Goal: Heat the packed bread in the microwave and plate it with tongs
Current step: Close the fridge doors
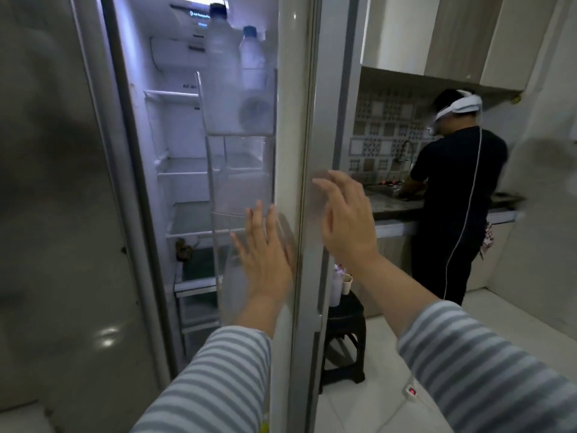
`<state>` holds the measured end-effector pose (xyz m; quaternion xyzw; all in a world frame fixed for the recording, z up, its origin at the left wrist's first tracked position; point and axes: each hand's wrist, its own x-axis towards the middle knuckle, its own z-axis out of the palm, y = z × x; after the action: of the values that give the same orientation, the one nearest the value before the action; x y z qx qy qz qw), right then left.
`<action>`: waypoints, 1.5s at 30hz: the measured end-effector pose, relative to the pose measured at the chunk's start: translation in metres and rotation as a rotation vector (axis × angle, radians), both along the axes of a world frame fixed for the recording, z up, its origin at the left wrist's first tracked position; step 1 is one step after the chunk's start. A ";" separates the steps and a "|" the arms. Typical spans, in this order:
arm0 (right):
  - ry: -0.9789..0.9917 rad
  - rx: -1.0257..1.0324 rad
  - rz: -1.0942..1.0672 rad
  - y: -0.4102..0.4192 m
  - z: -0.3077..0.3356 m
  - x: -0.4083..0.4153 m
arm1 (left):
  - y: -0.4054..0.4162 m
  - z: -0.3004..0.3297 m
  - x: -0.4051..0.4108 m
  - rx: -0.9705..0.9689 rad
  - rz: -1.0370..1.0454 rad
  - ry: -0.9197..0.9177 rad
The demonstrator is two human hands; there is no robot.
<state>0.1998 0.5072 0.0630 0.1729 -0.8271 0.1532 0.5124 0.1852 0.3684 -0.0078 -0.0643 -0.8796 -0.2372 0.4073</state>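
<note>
A tall grey fridge stands in front of me with its right door (296, 126) partly open, its edge facing me. My left hand (265, 254) is spread flat, fingers straight, in front of the door's inner side near the clear door bins. My right hand (346, 220) lies with straight fingers against the door's outer face. Neither hand holds anything. Two plastic bottles (253, 57) stand in the upper door bin. The lit shelves (187, 173) look mostly bare. No packed bread, microwave, plate or tongs are visible.
The fridge's left door (53, 214) is closed. A dark stool (343, 332) with cups and a bottle on it stands just right of the fridge. Another person (456, 198) in black stands at the counter and sink at the right. Pale floor tiles lie beyond the stool.
</note>
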 end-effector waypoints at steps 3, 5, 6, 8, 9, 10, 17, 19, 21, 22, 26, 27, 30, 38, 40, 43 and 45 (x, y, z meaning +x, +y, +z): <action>-0.135 -0.022 -0.073 0.016 -0.003 -0.020 | 0.021 -0.013 0.001 -0.101 -0.012 0.128; -0.323 0.045 -0.039 0.020 -0.006 -0.035 | 0.031 -0.021 -0.004 -0.133 0.039 0.107; -0.388 0.095 -0.017 0.019 -0.007 -0.043 | 0.031 -0.022 -0.007 -0.121 0.086 0.085; -0.423 0.171 0.036 0.012 -0.010 -0.054 | 0.024 -0.025 -0.016 -0.122 0.192 0.038; -0.417 0.178 0.074 0.007 -0.011 -0.058 | 0.018 -0.026 -0.020 -0.136 0.230 0.029; -0.409 0.168 0.113 0.001 -0.013 -0.062 | 0.011 -0.026 -0.024 -0.144 0.253 0.027; -0.386 0.105 0.286 -0.057 -0.021 -0.081 | -0.045 -0.020 -0.030 -0.128 0.336 -0.104; -0.382 0.129 0.331 -0.074 -0.020 -0.088 | -0.066 -0.017 -0.035 -0.088 0.394 -0.164; -0.371 0.169 0.376 -0.090 -0.017 -0.095 | -0.081 -0.016 -0.038 -0.050 0.475 -0.154; -0.371 0.188 0.403 -0.097 -0.016 -0.100 | -0.085 -0.016 -0.037 -0.028 0.509 -0.111; -0.379 0.276 0.451 -0.125 -0.013 -0.123 | -0.097 -0.030 -0.044 0.008 0.440 -0.010; -0.379 0.297 0.436 -0.132 -0.013 -0.130 | -0.103 -0.033 -0.050 0.008 0.412 -0.017; -0.391 0.330 0.358 -0.155 -0.014 -0.154 | -0.126 -0.035 -0.077 0.062 0.329 -0.057; -0.273 0.493 0.161 -0.225 -0.017 -0.227 | -0.208 -0.045 -0.171 0.203 0.149 -0.089; -0.265 0.519 0.138 -0.244 -0.023 -0.244 | -0.230 -0.046 -0.192 0.195 0.150 -0.095; -0.282 0.527 0.117 -0.270 -0.032 -0.265 | -0.254 -0.045 -0.216 0.232 0.125 -0.139; -0.295 0.514 0.100 -0.284 -0.035 -0.279 | -0.266 -0.043 -0.229 0.224 0.140 -0.160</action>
<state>-0.0793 0.2236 0.0283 0.3133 -0.8947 -0.0127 0.3181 -0.0440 0.1024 -0.0513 0.0621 -0.8796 -0.3091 0.3563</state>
